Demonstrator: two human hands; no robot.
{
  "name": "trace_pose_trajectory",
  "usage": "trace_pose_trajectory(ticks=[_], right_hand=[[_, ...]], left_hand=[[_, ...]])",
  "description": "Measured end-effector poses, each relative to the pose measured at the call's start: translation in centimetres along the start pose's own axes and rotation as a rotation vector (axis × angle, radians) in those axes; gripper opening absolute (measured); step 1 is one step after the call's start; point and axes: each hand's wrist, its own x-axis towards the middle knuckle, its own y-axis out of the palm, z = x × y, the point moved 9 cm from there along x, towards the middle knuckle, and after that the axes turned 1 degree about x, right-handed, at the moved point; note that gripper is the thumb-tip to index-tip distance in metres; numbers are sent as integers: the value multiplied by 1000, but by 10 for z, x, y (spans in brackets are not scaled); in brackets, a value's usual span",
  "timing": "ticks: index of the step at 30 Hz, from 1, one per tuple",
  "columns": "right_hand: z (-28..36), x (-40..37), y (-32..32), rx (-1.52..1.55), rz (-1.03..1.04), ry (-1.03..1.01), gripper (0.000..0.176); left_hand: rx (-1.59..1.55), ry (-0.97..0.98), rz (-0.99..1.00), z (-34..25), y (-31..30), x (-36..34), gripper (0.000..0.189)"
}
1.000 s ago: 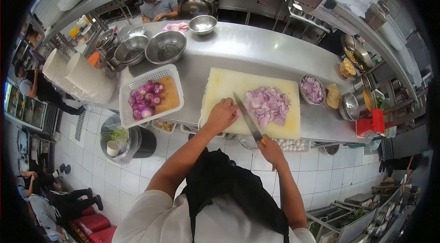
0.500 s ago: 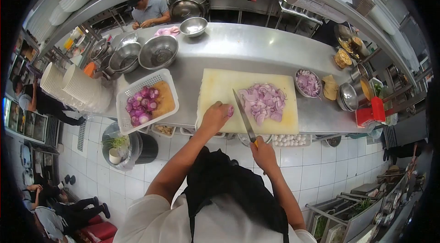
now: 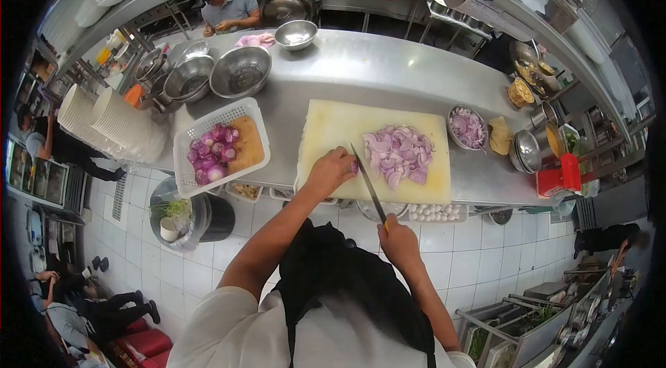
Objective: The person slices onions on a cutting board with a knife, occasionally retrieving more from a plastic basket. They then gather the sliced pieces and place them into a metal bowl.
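Observation:
On the pale cutting board (image 3: 326,118), my left hand (image 3: 333,172) is closed around a piece of purple onion (image 3: 354,167) near the board's left part. My right hand (image 3: 398,235) grips the yellow handle of a long knife (image 3: 368,183) at the front edge. The blade points away from me, just right of the onion piece. Beside it on the right lies a pile of cut onion (image 3: 399,153). To the left, a white basket (image 3: 182,177) holds peeled onions (image 3: 211,153) and a brown piece that I cannot make out.
Metal bowls (image 3: 241,71) stand at the back left, and stacked white containers (image 3: 111,115) at the left. A bowl of sliced onion (image 3: 468,126) is right of the board. Across the counter is a person (image 3: 230,9). A bin (image 3: 182,219) stands on the floor.
The knife blade has shifted slightly left, closer to my left hand. My left hand has moved slightly right with the onion piece. The view has shifted a little.

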Motion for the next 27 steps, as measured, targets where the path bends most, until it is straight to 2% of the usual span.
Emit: trace_pose_trajectory(ticks=[3,7,11,15,21,27], right_hand=[[1,-15,-10,-107,58,8,29],[3,-18,-16,-73,66,-18,26],[-26,15,28,6,40,-13,25],[-15,34,19,37,34,4,26],[-8,2,0,-5,8,-18,22],[-5,-11,-3,-57,111,50,22]], left_hand=[[32,-6,12,0,4,1,39],[35,-5,1,1,5,0,39],[30,-17,-4,-1,5,0,39],[22,-45,7,-2,3,-2,40],[4,-48,-5,2,5,-2,40],[21,-39,-8,1,5,-1,39]])
